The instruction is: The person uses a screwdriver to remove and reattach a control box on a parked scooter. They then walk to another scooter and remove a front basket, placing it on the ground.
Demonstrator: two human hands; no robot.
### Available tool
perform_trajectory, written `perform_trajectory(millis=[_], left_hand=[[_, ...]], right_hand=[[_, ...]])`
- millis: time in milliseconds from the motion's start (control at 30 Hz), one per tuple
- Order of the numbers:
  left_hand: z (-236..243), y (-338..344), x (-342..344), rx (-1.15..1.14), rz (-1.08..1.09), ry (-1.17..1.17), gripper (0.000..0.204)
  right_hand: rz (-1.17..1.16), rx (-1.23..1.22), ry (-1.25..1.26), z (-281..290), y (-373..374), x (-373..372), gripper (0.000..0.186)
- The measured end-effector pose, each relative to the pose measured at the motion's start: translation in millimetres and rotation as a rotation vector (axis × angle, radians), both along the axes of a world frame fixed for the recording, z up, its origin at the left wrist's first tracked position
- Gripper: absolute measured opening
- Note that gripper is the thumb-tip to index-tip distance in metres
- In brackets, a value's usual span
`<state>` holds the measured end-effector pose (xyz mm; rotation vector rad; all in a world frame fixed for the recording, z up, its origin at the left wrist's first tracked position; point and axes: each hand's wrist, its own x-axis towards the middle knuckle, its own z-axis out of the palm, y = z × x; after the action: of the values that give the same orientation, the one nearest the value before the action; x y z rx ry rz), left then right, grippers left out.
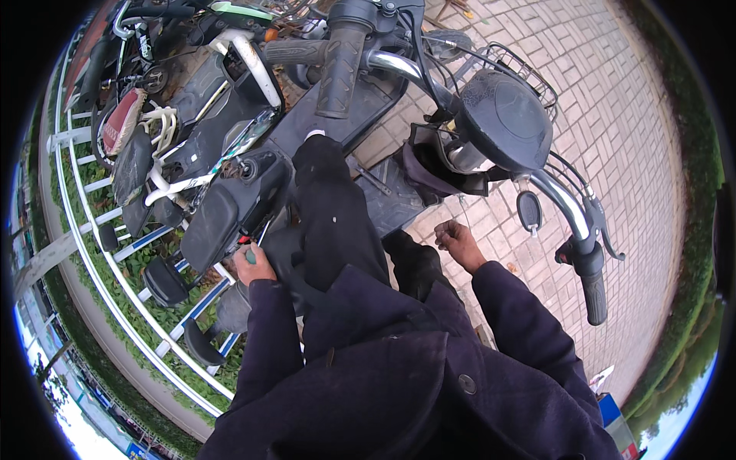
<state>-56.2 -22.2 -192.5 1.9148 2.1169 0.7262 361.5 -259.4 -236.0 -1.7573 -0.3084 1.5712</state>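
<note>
My left hand (pixel 254 264) is closed around a small green object (pixel 251 257), perhaps a handle, beside the black scooter seat (pixel 208 228). A bit of red shows just above its fingers. My right hand (pixel 459 244) hangs over the paving to the right of my knees, its fingers curled toward the thumb; whether something small is pinched there I cannot make out. In front of me is an electric scooter with a chrome handlebar (pixel 566 205), a dark round housing (pixel 504 120) and a black footboard (pixel 391 201). My leg crosses over the footboard area.
Other parked two-wheelers crowd the left, one with a white tubular frame (pixel 255 67). A red seat pad (pixel 123 123) lies among them. A white metal railing (pixel 126 285) runs along the left. A black bag (pixel 437 165) hangs below the handlebar, near a small round mirror (pixel 529 211). Brick paving (pixel 606 138) stretches right.
</note>
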Motion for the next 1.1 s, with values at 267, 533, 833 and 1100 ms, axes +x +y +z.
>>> perform_trajectory(millis=[267, 533, 833, 1100], left_hand=[[-12, -1, 3, -0.047, -0.059, 0.248, 0.028], [-2, -6, 14, -0.020, -0.040, 0.226, 0.025], [0, -7, 19, 0.053, -0.073, 0.178, 0.020], [12, -8, 25, -0.013, -0.069, 0.094, 0.021]], right_hand=[[0.000, 0.011, 0.010, 4, -31, -10, 0.014], [0.075, -0.125, -0.022, -3, -48, 0, 0.016], [0.237, -0.316, -0.213, -75, -79, -1, 0.024], [0.370, -0.233, -0.362, -105, -72, -14, 0.027]])
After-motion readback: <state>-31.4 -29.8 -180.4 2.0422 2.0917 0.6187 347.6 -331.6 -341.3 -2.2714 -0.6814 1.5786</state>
